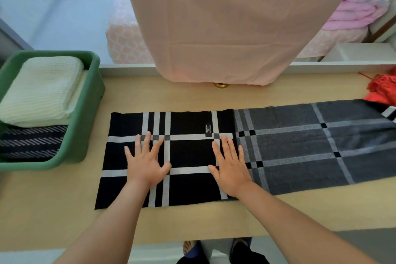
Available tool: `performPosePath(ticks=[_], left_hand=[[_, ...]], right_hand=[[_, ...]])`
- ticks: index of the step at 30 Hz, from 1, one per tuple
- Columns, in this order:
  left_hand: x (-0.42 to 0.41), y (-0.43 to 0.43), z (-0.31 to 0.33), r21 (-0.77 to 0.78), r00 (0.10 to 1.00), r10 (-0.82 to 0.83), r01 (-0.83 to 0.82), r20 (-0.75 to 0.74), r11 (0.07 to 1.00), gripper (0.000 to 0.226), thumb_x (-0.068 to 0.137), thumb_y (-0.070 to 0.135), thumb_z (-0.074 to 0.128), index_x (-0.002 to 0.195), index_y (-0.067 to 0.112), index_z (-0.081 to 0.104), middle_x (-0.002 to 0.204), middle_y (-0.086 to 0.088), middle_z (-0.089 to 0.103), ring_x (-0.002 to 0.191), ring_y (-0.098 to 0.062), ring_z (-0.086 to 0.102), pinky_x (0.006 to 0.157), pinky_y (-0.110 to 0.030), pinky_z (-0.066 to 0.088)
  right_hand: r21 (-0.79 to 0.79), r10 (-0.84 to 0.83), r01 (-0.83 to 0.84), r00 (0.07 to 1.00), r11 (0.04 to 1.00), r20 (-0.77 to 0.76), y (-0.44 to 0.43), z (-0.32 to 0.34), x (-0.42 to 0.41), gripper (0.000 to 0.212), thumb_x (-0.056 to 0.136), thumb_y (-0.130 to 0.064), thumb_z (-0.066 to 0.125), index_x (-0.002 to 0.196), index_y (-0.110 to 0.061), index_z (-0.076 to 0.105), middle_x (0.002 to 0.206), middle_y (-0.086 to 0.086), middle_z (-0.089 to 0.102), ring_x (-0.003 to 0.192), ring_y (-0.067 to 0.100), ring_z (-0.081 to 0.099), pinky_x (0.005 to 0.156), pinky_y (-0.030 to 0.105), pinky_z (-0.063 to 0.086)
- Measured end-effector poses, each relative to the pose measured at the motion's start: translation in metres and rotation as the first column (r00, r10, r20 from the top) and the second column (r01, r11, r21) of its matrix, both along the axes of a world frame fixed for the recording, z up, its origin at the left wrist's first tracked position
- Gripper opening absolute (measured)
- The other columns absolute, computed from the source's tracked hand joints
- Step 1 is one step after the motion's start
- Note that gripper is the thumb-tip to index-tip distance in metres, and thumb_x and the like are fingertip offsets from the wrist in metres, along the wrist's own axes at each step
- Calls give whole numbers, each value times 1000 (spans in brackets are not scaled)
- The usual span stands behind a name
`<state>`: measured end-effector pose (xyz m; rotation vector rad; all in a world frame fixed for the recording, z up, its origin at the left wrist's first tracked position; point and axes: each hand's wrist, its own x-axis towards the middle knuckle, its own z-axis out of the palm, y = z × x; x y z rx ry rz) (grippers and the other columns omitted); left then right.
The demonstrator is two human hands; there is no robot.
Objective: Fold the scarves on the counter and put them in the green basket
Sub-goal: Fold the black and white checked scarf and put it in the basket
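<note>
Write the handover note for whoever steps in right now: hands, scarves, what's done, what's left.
Left hand: open, flat on the folded-over black section of the plaid scarf.
Right hand: open, flat on the same section.
Plaid scarf: on the counter, one fold made at its left end; the grey length runs right.
Green basket: holds a folded cream scarf and a dark striped scarf.
Red cloth, probably a scarf: bunched at the counter's right end.
Left: finish folding the plaid scarf, basket it, then the red one.
</note>
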<state>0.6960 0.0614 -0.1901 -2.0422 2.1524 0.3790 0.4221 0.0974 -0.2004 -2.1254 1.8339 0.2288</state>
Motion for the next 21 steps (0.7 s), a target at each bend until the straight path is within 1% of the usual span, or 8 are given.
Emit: performPosePath(ticks=[3,5,8,10,13,15,18,21], left_hand=[[-5,-9,13,6,998,53,-53,15,999,74,85,59,42,151,28,25,162,-10,11,150,-32,0,117,-56,9],[-22,-12,21,-83,1000,27,-27,5,996,62,87,50,46,141,20,42,153,-11,31,144,-30,23,113,-48,26],[-67,-8,23,-238,967,-161,112,-196,965,41,88,31,54,126,16,56,130,-4,52,118,-24,49,95,-37,44],[-103,2,23,-239,910,-308,245,-278,940,34,91,28,53,124,21,56,122,4,53,110,-18,51,90,-33,46],[-142,24,14,-214,863,-403,350,-306,912,36,94,28,51,130,24,54,126,7,52,115,-15,49,93,-32,45],[-150,37,3,-210,874,-394,344,-284,915,40,94,29,53,133,22,54,133,4,51,124,-18,47,100,-35,45],[-146,51,-6,-205,876,-396,348,-275,915,45,96,27,54,139,16,49,145,-4,45,138,-24,38,111,-44,39],[-138,61,-4,-233,875,-417,364,-245,901,43,95,31,55,135,19,51,143,-4,47,135,-24,42,106,-42,43]], right_hand=[[65,6,-10,998,998,62,-7,14,13,71,102,-55,22,157,-25,-12,161,6,-26,148,23,-27,122,53,-4],[42,-14,8,989,999,148,-11,25,5,67,104,-50,27,159,-27,-2,165,2,-16,151,20,-19,124,51,2],[-28,-99,107,975,994,199,-5,40,-31,56,102,-46,36,154,-28,27,164,0,12,152,22,7,123,46,14],[-73,-150,164,975,984,166,8,45,-61,35,98,-47,45,126,-28,55,139,-2,45,130,19,40,111,40,35],[12,-219,220,968,976,119,32,49,-85,29,92,-56,50,87,-30,61,93,-9,52,93,13,52,87,34,47],[132,-255,235,953,963,165,42,49,-81,30,88,-62,55,87,-32,62,90,-11,52,89,10,52,79,29,45],[215,-367,308,865,927,341,48,48,-66,21,86,-53,66,91,-33,66,94,-11,52,86,7,53,79,27,46],[273,-466,380,772,883,431,53,46,-54,17,89,-43,68,77,-34,60,93,-11,55,81,5,56,75,26,45]])
